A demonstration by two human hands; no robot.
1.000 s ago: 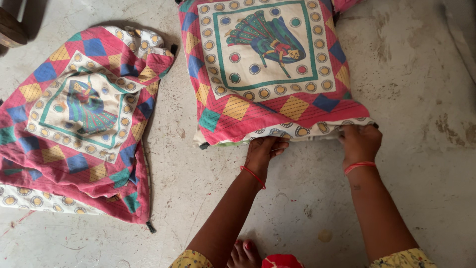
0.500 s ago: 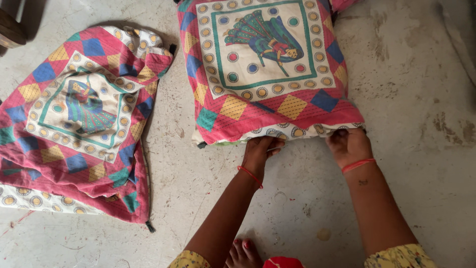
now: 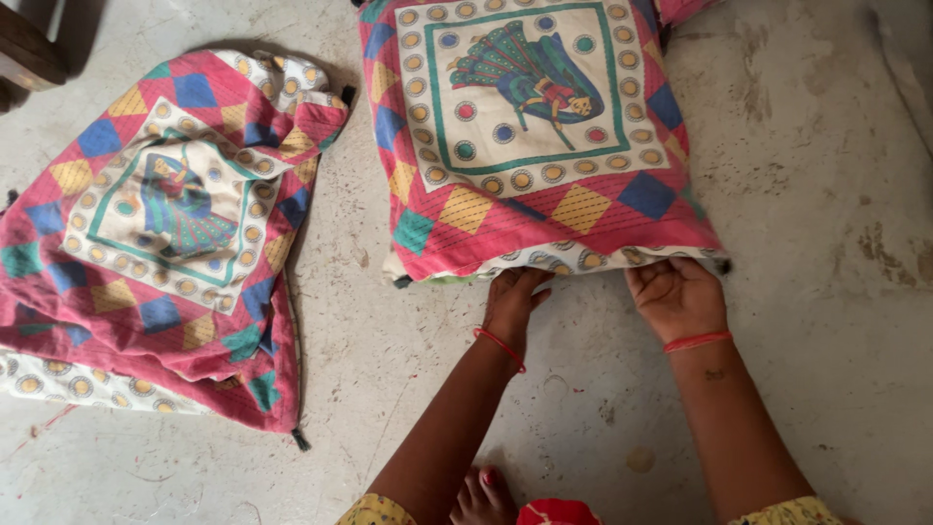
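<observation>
A stuffed cushion lies on the grey floor in the upper middle of the frame, its top edge cut off by the frame. Its cover is red with a border of yellow, blue and green diamonds, and a cream square in the middle bears a green and blue figure ringed by small circles.

Both hands meet the cushion's near edge, where a cream strip printed with circles shows under the red. The left hand, just left of centre, has its fingers curled and its fingertips tucked in under that edge; whether it pinches cloth cannot be told. The right hand, right of centre, grips the near right corner, fingers closed on the edge of the cover. Each wrist wears a thin red bangle.

At the left of the frame a second cover of the same pattern lies flat and crumpled on the floor, well apart from the hands, one corner folded over at its upper right.

At the bottom centre, toes with red nails rest on the floor between the forearms.
</observation>
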